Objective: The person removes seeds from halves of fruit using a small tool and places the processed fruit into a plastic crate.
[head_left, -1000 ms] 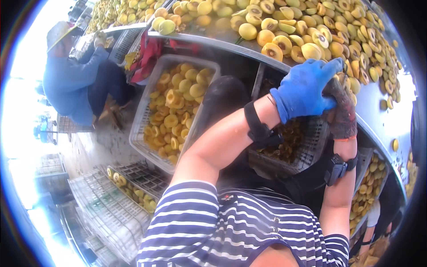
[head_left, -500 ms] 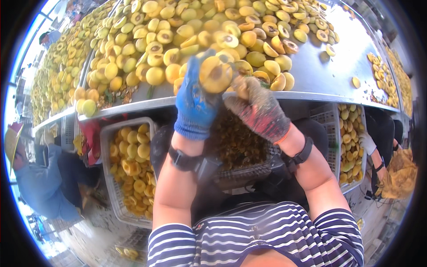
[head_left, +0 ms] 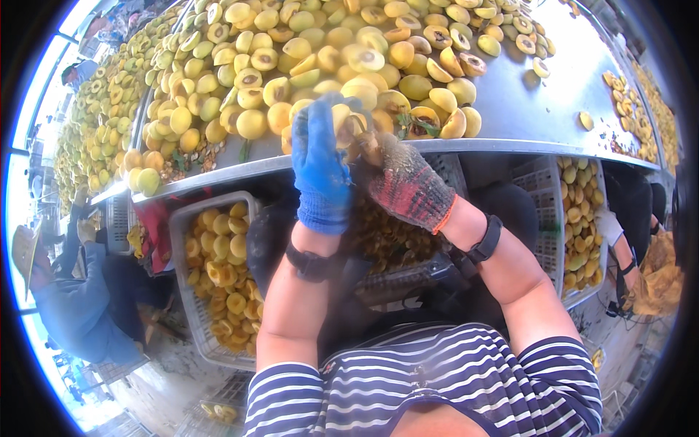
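Right hand (head_left: 409, 178) has neared left hand (head_left: 320, 164), which grips a fruit (head_left: 342, 120); blur hides right's hold. Left crate (head_left: 191, 300) well filled, tabletop (head_left: 513, 95) still heaped.

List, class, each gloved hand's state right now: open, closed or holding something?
Left hand: holding a yellow fruit, blurred.
Right hand: partly curled beside it; whether it grips anything cannot be told.

Gloved in knit — ribbed at the blue cuff (head_left: 322, 213), rough and matt on the red-and-grey glove (head_left: 408, 182) — amid smooth, glossy metal table (head_left: 539, 116), plastic crate (head_left: 180, 244) and striped cloth shirt (head_left: 437, 371).
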`<state>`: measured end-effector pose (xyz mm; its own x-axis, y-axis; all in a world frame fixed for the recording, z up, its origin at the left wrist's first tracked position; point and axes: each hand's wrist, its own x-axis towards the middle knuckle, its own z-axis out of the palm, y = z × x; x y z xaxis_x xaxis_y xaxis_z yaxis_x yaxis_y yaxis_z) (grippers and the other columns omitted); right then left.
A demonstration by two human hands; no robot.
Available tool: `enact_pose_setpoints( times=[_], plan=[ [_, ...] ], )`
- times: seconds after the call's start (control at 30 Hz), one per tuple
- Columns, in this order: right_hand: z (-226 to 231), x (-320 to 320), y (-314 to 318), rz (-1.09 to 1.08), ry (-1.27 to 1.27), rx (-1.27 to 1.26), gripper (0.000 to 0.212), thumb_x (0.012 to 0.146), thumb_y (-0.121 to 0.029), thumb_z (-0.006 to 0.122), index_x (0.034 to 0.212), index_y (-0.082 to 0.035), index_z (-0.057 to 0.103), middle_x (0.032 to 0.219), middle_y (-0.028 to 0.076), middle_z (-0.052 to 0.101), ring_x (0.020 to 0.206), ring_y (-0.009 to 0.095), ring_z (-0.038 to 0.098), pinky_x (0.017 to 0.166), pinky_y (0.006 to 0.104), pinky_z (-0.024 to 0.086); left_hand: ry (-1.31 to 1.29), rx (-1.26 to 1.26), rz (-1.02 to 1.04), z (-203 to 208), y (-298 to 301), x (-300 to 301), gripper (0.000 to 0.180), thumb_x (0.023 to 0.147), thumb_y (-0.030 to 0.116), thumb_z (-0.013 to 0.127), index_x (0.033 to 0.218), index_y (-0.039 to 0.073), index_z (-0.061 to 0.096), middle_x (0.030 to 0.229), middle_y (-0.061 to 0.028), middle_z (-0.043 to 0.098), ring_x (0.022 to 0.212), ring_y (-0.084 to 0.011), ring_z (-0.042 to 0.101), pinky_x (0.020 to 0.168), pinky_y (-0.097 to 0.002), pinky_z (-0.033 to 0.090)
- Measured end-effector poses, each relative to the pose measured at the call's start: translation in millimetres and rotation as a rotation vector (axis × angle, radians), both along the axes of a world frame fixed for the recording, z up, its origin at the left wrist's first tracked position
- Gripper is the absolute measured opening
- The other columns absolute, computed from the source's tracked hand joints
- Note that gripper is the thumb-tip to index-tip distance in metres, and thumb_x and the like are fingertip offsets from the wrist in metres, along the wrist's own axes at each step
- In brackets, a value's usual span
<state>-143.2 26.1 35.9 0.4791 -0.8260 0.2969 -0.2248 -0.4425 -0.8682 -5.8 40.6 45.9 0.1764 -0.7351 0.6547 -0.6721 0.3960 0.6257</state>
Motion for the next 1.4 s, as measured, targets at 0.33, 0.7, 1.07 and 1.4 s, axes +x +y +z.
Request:
enact_pose_setpoints(
  times=[0.33,0.7,1.07,1.4],
  plan=[
    [24,-5,12,-0.079,0.096,-0.037,0.038,0.084,-0.014,0.070,0.116,-0.002,0.052,0.097,0.022,0.062,0.087,0.042,0.061,0.074,0.0427,0.051,0.704,0.082,-0.192,-7,-4,-6,0.033,0.096,0.008,0.055,0.128,-0.003,0.053,0.117,-0.0156,0.061,0.110,-0.0287,0.057,0.094,-0.0381,0.048],
    [14,-10,7,0.122,0.029,-0.098,0.043,0.086,-0.011,0.064,0.127,-0.004,0.052,0.099,0.020,0.063,0.086,0.038,0.063,0.074,0.0415,0.051,-0.018,0.021,-0.041,-1,0,1,0.023,0.095,0.010,0.056,0.115,-0.003,0.059,0.111,-0.0138,0.064,0.105,-0.0228,0.063,0.092,-0.0352,0.050],
    [22,-31,23,0.406,-0.370,1.039,0.038,0.093,-0.014,0.060,0.127,-0.002,0.046,0.108,0.013,0.055,0.097,0.024,0.056,0.080,0.0342,0.047,0.090,0.070,-0.174,8,7,24,0.022,0.093,0.008,0.055,0.112,0.005,0.066,0.098,-0.0082,0.067,0.082,-0.0181,0.064,0.070,-0.0315,0.052],
    [-109,-208,3,0.239,0.353,0.215,0.052,0.092,-0.009,0.057,0.141,0.000,0.041,0.141,0.015,0.051,0.129,0.026,0.050,0.108,0.0350,0.038,0.308,0.400,-0.131,2,10,18,0.029,0.081,0.034,0.068,0.078,0.006,0.074,0.069,-0.0151,0.068,0.063,-0.0291,0.066,0.065,-0.0370,0.053]
  ],
)
